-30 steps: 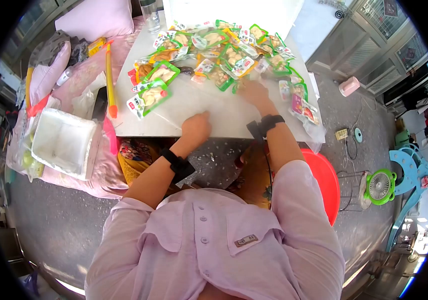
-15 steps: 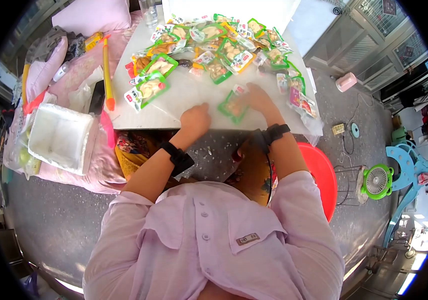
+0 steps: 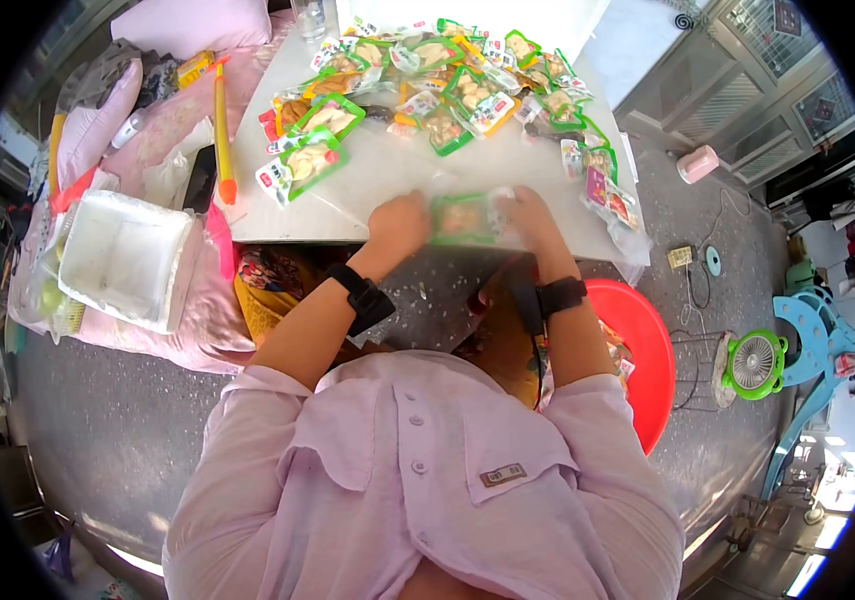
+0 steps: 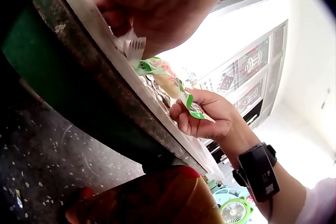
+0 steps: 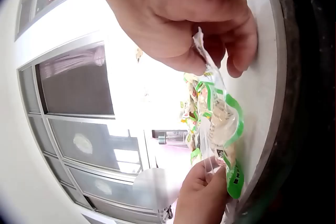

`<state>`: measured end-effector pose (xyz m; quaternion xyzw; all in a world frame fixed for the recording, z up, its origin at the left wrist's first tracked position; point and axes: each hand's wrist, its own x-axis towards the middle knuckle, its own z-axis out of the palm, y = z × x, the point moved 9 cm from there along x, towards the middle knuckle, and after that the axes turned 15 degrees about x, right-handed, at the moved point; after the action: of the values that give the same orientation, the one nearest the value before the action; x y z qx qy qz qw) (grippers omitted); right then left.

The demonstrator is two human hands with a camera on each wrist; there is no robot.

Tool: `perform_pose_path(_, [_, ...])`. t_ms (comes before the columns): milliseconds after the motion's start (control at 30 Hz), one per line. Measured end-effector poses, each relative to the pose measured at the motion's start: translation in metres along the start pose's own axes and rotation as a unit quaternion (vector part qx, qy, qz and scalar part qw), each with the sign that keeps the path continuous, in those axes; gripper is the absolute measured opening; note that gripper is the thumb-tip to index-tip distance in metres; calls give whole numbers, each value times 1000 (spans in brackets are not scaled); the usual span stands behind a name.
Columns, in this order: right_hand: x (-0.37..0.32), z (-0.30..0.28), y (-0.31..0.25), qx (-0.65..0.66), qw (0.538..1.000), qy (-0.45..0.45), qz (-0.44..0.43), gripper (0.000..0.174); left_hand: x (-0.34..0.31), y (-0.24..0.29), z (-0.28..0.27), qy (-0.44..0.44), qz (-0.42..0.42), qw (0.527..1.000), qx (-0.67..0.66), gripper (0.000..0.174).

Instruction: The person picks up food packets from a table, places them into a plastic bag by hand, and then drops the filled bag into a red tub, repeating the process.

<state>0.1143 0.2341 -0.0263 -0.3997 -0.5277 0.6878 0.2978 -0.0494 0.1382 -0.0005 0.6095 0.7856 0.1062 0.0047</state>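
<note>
White table (image 3: 388, 190), far side heaped with snack packets (image 3: 438, 85): at its near edge a green packet (image 3: 463, 220), judged light, floppy and slippery, is pinched by its sealed ends between fingers of left hand (image 3: 400, 222) and right hand (image 3: 531, 218).

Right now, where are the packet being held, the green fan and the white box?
green snack packet (image 3: 466, 220): head view, on its middle.
green fan (image 3: 756, 372): head view, on the centre of its grille.
white foam box (image 3: 126, 268): head view, on its bare inside.
</note>
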Motion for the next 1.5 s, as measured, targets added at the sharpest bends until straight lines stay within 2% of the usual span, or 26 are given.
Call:
perform_pose_path(100, [-26, 3, 1, 189, 982, 32, 6, 13, 1, -1, 4, -14, 3, 1000, -5, 25])
perform_pose_path(200, [-36, -2, 6, 298, 954, 13, -14, 13, -1, 2, 4, -21, 4, 999, -38, 28])
perform_pose_path(300, [-37, -5, 11, 281, 960, -1, -4, 18, -1, 7, 7, -34, 7, 999, -39, 30])
perform_pose_path(400, [-33, -2, 15, 296, 955, -1, 30, 12, -4, 12, 4, -22, 2, 998, -60, 20])
perform_pose_path(500, [-25, -4, 20, 300, 953, 15, 35, 12, -8, 16, 3, -44, 9, 995, -86, 32])
perform_pose_path(600, [-25, -5, 19, 302, 951, 60, 18, 11, -12, 20, -5, -20, 13, 995, -101, 31])
perform_pose_path(700, [-24, 1, 20, 356, 930, 84, -40, 10, -13, 21, -18, 30, 19, 995, -91, 14])
perform_pose_path(800, [-18, -4, 21, 371, 919, 86, -98, 8, -11, 22, -17, 51, 49, 995, -73, 14])
perform_pose_path(900, [-13, 8, 27, 427, 899, 22, -94, 7, -9, 29, -10, 6, 57, 997, -58, 24])
perform_pose_path(1000, [-13, 15, 34, 414, 895, 116, -117, 7, -9, 33, -18, 28, 63, 996, -56, 24])
perform_pose_path(1067, [-15, 22, 29, 281, 951, 98, -88, 11, -8, 32, -15, 30, 64, 996, -58, 24])
perform_pose_path(1133, [-23, 33, 15, 141, 985, 78, -55, 15, -9, 34, -18, 51, 77, 994, -65, 25])
perform_pose_path(1200, [-29, 41, 3, -2, 998, 55, -21, 19, -18, 41, -30, 92, 103, 987, -78, 25])
perform_pose_path(1300, [-36, 39, -4, -115, 992, 23, 51, 23, -22, 45, -39, 82, 109, 988, -77, 25])
perform_pose_path(1400, [-36, 34, 4, -75, 995, 9, 59, 20, -21, 44, -33, 69, 113, 990, -50, 26])
perform_pose_path(1500, [-30, 38, 14, 69, 996, -34, 35, 19, -18, 42, -31, 71, 111, 990, -52, 26])
